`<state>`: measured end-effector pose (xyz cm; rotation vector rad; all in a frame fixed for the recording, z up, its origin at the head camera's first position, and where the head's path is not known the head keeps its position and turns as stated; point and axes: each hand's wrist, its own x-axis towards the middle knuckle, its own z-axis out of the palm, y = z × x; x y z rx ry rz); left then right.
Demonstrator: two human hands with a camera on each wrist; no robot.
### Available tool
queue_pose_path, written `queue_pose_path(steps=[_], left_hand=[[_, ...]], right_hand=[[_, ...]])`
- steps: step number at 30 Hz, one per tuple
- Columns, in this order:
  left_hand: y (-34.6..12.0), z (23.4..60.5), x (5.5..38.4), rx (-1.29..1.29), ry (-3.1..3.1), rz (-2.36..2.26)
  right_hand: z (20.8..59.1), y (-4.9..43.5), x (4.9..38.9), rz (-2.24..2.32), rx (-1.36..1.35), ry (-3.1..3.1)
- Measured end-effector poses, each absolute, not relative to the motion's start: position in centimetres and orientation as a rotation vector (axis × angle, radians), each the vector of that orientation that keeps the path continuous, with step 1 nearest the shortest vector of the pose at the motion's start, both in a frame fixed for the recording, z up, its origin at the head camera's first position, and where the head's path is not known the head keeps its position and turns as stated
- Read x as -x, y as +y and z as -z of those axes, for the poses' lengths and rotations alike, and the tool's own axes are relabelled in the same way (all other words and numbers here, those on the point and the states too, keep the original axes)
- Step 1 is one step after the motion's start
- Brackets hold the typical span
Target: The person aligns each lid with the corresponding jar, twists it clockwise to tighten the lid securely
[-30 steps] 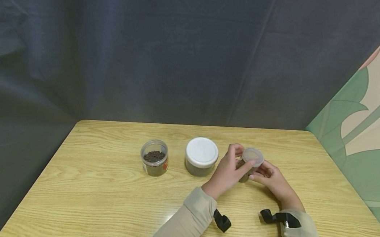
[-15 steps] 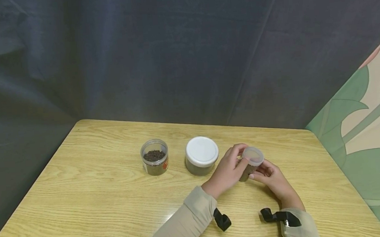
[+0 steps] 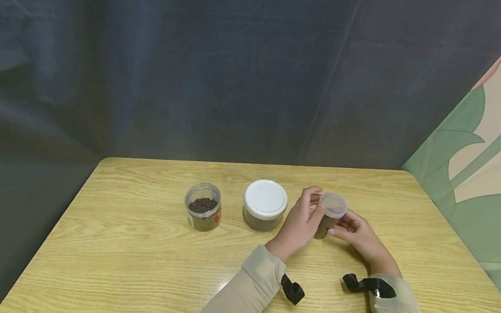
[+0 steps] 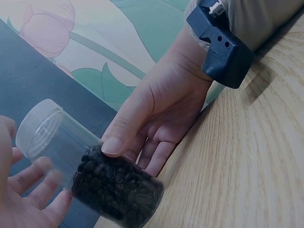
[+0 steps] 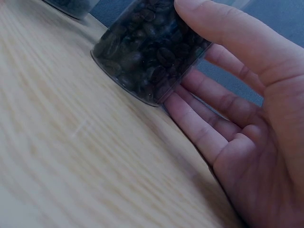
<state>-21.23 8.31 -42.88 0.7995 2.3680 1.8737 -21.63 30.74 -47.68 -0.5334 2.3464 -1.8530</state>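
A clear jar (image 3: 325, 224) of dark coffee beans (image 4: 118, 187), with a frosted lid (image 3: 334, 204) on top, stands at the right of the table, between both hands. My left hand (image 3: 297, 226) holds its upper left side, thumb in front by the lid's edge and fingers round the back. Lower down, my right hand (image 3: 364, 239) grips the body from the right; in the right wrist view its thumb (image 5: 223, 21) lies across the jar's side and its other fingers reach behind. The jar's base is close over the wood in that view.
Left of my hands stands a wider jar with a white lid (image 3: 265, 198). Farther left is a lidless clear jar (image 3: 205, 221) part filled with dark brown bits. A dark curtain (image 3: 228, 81) hangs behind the wooden table (image 3: 132, 259), and a leaf-patterned wall (image 3: 491, 228) borders its right side.
My left thumb has drawn back leftward from across the front of the lid to the jar's left side. The right hand keeps its grip, and the other jars stay put.
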Motion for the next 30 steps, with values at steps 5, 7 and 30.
queue_pose_path(steps=[5, 7, 30], left_hand=[[8.28, 42.99, 21.37, -0.839, 2.382, -1.885], [8.27, 43.01, 21.42, -0.840, 2.386, -1.880], [8.09, 42.81, 21.25, -0.799, 2.303, -1.825]], right_hand=[[47.72, 30.75, 21.66, 1.862, 0.534, 2.337], [47.68, 30.73, 21.64, 1.865, 0.535, 2.333], [47.87, 30.86, 21.66, 1.882, 0.563, 2.301]])
